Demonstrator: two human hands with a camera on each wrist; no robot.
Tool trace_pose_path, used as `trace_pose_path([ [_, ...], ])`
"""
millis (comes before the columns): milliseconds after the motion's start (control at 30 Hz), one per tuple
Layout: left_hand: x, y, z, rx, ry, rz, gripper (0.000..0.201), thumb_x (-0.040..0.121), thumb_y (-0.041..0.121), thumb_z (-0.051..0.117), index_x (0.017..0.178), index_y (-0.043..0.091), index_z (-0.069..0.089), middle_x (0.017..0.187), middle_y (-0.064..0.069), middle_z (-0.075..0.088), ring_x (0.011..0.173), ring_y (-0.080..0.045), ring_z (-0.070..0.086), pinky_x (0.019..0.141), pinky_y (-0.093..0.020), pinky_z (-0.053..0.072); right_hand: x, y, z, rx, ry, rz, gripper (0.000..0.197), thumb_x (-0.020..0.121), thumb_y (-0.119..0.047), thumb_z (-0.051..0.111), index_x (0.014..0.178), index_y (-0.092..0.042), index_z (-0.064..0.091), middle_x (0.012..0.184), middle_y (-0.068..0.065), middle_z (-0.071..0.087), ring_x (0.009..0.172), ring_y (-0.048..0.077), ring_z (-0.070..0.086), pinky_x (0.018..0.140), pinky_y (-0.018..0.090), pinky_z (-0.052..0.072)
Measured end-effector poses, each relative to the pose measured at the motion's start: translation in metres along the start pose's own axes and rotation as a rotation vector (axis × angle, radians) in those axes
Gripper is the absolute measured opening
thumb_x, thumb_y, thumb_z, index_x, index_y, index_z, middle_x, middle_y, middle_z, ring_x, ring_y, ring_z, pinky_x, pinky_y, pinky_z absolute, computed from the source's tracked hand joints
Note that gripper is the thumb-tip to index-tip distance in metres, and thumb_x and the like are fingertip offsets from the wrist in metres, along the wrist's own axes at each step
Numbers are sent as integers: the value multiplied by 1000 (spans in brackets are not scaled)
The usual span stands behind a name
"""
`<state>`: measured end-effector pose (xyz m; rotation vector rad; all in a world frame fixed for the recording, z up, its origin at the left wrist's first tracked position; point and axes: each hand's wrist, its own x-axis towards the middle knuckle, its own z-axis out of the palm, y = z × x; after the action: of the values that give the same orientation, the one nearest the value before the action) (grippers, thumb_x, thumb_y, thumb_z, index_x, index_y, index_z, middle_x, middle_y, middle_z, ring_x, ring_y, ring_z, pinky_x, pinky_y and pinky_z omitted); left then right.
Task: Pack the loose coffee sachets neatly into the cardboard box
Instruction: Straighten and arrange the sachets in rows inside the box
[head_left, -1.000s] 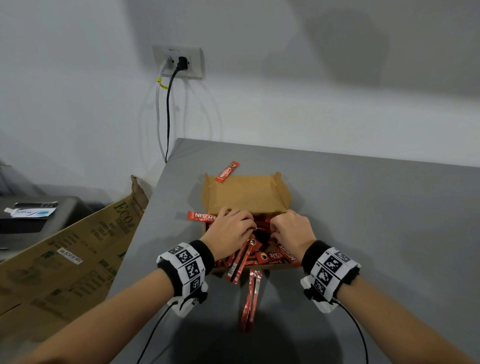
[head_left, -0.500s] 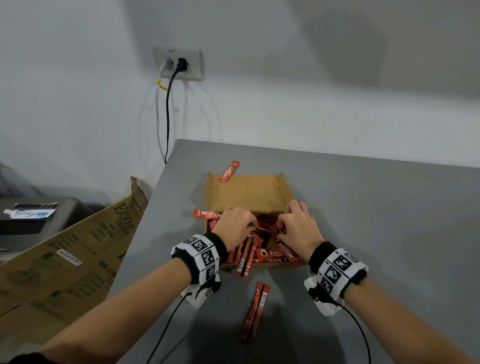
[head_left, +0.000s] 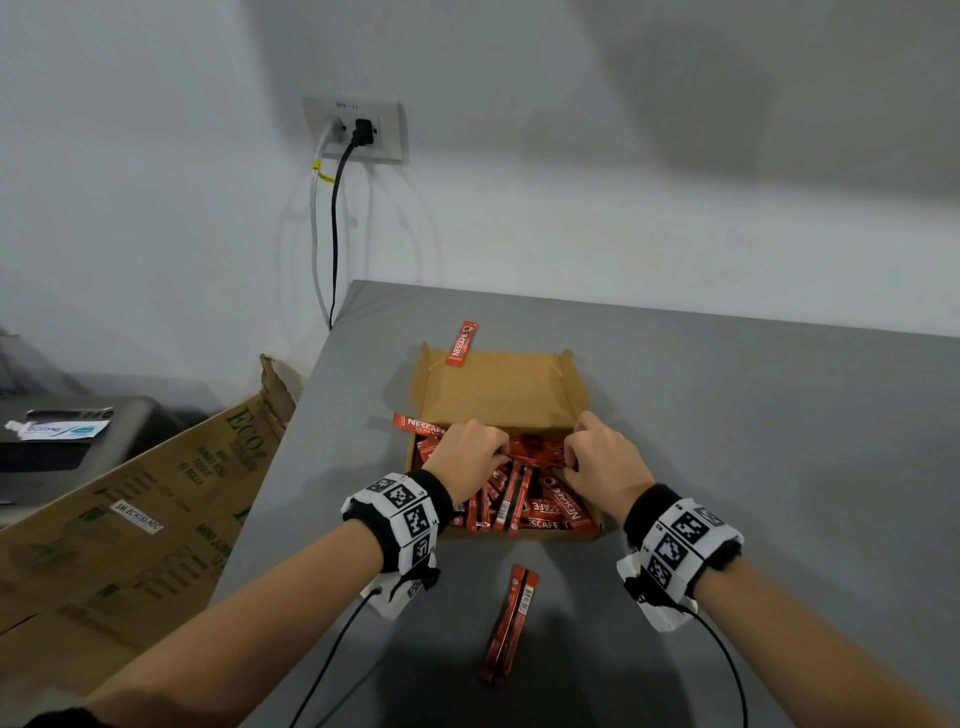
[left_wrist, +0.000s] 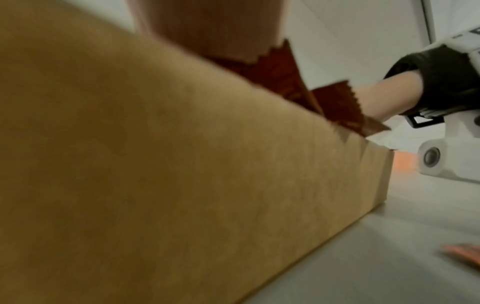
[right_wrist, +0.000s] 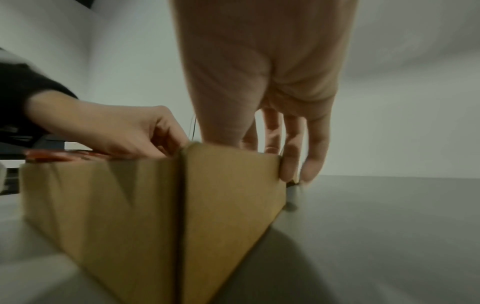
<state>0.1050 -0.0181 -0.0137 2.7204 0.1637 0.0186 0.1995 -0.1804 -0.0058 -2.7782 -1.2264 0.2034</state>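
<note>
An open cardboard box (head_left: 498, 389) stands on the grey table (head_left: 753, 467) with its lid folded back. Several red coffee sachets (head_left: 540, 506) lie jumbled inside it. My left hand (head_left: 467, 454) is in the box's left half, fingers curled and pinching sachets (right_wrist: 124, 131). My right hand (head_left: 605, 462) is over the far right corner, thumb inside, fingers fairly straight down along the corner (right_wrist: 293, 156). Loose sachets lie outside: one on the lid's far edge (head_left: 461, 343), one over the left wall (head_left: 418, 423), a pair in front of the box (head_left: 511, 621).
A large printed carton (head_left: 130, 509) leans against the table's left edge. Beyond it sits a dark device (head_left: 67, 441). A wall outlet (head_left: 353, 130) with two cables hangs behind the table's back left corner. Bare tabletop stretches to the right of the box.
The sachets that hung over the box's near edge now lie inside it. Both hands have shifted farther back in the box, and the right hand has moved to the far right corner.
</note>
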Motion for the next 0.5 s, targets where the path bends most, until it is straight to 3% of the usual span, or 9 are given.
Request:
trace_pose_path([
  [67, 0, -2, 1, -22, -4, -10, 21, 94, 19, 53, 105, 7, 67, 104, -7, 68, 95, -20, 62, 88, -34, 48, -1, 0, 2, -125, 16, -22, 13, 84, -28, 61, 88, -16, 64, 106, 1, 51, 104, 23, 47, 86, 37, 39],
  [167, 0, -2, 2, -33, -8, -5, 19, 94, 18, 52, 104, 7, 65, 103, -8, 67, 94, -21, 62, 86, -35, 49, -1, 0, 2, -134, 54, -93, 21, 84, -38, 62, 94, -20, 65, 106, -2, 55, 106, 21, 45, 87, 36, 32],
  [367, 2, -3, 3, -38, -6, 7, 19, 94, 18, 53, 102, 8, 66, 100, -7, 68, 93, -22, 62, 89, -37, 47, 4, -5, 5, -18, 48, -90, 13, 90, -22, 53, 93, -15, 63, 101, 2, 63, 100, 22, 52, 84, 35, 37],
  [500, 2, -1, 2, -7, -23, 22, 18, 93, 18, 54, 102, 8, 66, 103, -5, 67, 95, -20, 61, 92, -36, 45, 4, -6, 9, -10, 42, -81, 9, 87, -16, 52, 91, -13, 60, 101, 2, 57, 100, 23, 49, 80, 34, 38],
])
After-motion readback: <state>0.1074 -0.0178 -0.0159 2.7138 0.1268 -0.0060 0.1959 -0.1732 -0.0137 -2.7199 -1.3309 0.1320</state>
